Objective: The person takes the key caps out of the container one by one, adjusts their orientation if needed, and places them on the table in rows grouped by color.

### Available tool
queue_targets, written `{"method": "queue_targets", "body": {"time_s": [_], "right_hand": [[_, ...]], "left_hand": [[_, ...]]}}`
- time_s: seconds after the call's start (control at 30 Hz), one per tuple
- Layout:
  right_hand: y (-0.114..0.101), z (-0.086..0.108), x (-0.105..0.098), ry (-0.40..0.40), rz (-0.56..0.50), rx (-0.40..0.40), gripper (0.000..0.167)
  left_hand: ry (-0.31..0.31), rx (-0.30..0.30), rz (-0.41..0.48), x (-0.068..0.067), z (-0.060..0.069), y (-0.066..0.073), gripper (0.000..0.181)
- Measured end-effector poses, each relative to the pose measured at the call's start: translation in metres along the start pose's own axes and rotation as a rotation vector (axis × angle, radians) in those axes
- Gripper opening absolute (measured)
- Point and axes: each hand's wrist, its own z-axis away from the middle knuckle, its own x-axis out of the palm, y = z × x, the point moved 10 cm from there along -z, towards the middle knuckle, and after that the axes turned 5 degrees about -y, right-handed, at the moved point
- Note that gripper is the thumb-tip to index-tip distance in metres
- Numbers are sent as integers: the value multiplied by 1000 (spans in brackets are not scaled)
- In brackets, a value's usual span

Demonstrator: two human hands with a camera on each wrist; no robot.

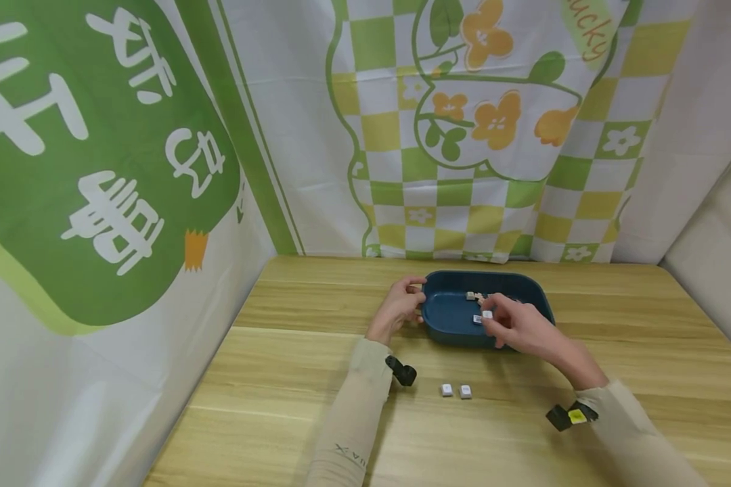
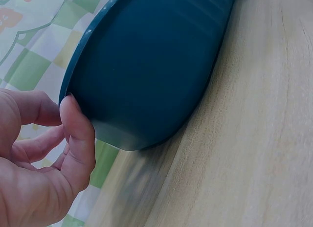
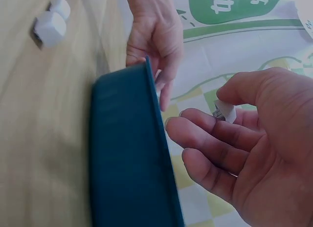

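Note:
A dark blue oblong bin [image 1: 457,336] stands on the table. My left hand [image 1: 397,308] pinches its left rim between thumb and fingers, also plain in the left wrist view. Over the bin, my right hand [image 1: 520,326] pinches a small white keycap [image 3: 226,111] between thumb and fingertips, its other fingers loosely bent. Inside the bin lie a white keycap [image 1: 477,319], a pale keycap [image 1: 470,295] and some small light pieces [image 1: 480,297], partly hidden by the right hand. Two white keycaps, one left [image 1: 447,390] and one right [image 1: 466,391], sit side by side in front of the bin.
The wooden table [image 1: 268,379] reaches back to a hanging cloth [image 1: 438,223] with green and yellow checks. Another green and white cloth [image 1: 97,169] hangs at the left. Black cameras are strapped to the left wrist [image 1: 401,370] and right wrist [image 1: 560,417].

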Motion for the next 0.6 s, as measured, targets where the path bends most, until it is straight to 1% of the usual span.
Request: {"method": "queue_targets", "body": {"time_s": [0.13,0.23,0.43,0.6], "right_hand": [[0,9,7,-14,-17,-6,22],[3,15,13,-22,-21,4,21],[9,22,24,-31,-25,2,25],[9,26,33,-44,-26,-7,19]], "left_hand": [[-2,1,1,1,0,0,46],[-3,0,-6,1,0,-1,47],[3,-1,-13,0,1,-1,47],[5,-1,-5,1,1,-1,47]]}}
